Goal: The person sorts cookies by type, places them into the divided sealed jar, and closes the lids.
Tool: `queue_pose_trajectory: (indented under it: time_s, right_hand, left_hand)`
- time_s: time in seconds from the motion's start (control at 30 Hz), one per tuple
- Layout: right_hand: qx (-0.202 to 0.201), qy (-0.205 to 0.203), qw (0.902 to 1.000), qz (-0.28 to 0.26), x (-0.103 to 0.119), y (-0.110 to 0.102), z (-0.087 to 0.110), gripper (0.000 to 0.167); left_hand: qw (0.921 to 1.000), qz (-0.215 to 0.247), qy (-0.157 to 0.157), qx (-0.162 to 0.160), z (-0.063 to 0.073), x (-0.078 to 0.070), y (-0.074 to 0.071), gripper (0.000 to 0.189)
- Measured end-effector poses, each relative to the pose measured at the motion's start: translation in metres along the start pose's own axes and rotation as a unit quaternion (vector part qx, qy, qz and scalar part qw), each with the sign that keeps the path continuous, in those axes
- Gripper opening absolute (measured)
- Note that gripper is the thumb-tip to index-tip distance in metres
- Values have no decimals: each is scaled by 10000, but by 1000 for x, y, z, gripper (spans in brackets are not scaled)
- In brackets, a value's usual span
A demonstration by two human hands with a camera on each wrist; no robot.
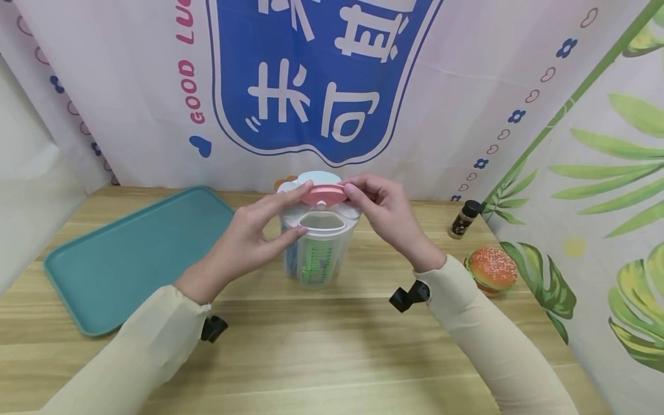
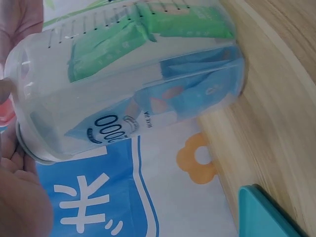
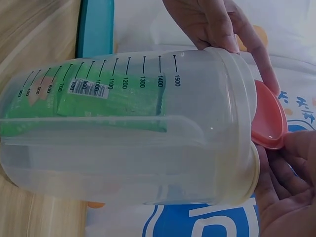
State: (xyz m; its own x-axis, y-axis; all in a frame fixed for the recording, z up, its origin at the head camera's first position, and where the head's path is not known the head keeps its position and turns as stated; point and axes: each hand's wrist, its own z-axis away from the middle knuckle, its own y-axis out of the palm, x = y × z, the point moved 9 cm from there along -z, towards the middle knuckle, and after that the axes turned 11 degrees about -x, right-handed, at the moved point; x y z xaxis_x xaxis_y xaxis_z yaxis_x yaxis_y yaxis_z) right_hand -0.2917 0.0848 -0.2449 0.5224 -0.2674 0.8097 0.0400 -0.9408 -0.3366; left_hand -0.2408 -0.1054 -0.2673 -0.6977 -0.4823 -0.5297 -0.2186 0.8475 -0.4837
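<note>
A clear plastic storage container (image 1: 339, 248) with measuring marks stands upright on the table. Its pink flip lid (image 1: 325, 195) is raised, uncovering the front opening (image 1: 321, 221). My right hand (image 1: 386, 216) pinches the right edge of that lid between thumb and fingers. On the other side, my left hand (image 1: 254, 230) touches the lid with a straight index finger, its thumb resting against the front rim. Through the walls show a green packet (image 3: 113, 101) and blue packets (image 2: 163, 96). A light blue lid (image 1: 319, 177) lies behind the pink one.
A teal tray (image 1: 140, 253) lies on the left of the wooden table (image 1: 321, 351). To the right are a black-capped shaker bottle (image 1: 464, 219) and a toy hamburger (image 1: 491, 270). A printed curtain (image 1: 140, 115) hangs directly behind the table.
</note>
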Motion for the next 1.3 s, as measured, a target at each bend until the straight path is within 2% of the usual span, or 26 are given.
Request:
queue_pose_trajectory:
  time_s: [0.13, 0.37, 0.5, 0.63, 0.8, 0.97, 1.13, 1.3]
  right_hand:
    - [85, 172, 9998, 6, -2, 0, 0, 22]
    - [273, 233, 9993, -51, -2, 0, 0, 21]
    - [420, 181, 9989, -64, 0, 2, 0, 21]
    - [541, 193, 9983, -32, -2, 2, 0, 21]
    - [715, 102, 9974, 25, -1, 2, 0, 20]
    - [921, -308, 9952, 70, 2, 2, 2, 17]
    - [1100, -502, 9926, 114, 5, 2, 7, 17]
    - [1233, -649, 9898, 294, 4, 2, 10, 21]
  left_hand:
    - [9996, 10, -291, -5, -4, 3, -1, 65]
    - [9961, -172, -821, -277, -13, 2, -4, 32]
    - [9933, -290, -1050, -387, -18, 2, -5, 29]
    - [9908, -298, -1273, -347, -21, 4, -4, 30]
    - [9894, -230, -1435, -53, -22, 4, -3, 31]
    - [9862, -80, -1595, 443, -20, 7, -1, 34]
    - [9849, 21, -1543, 787, -17, 11, 0, 33]
    - [9852, 23, -1392, 997, -15, 10, 0, 30]
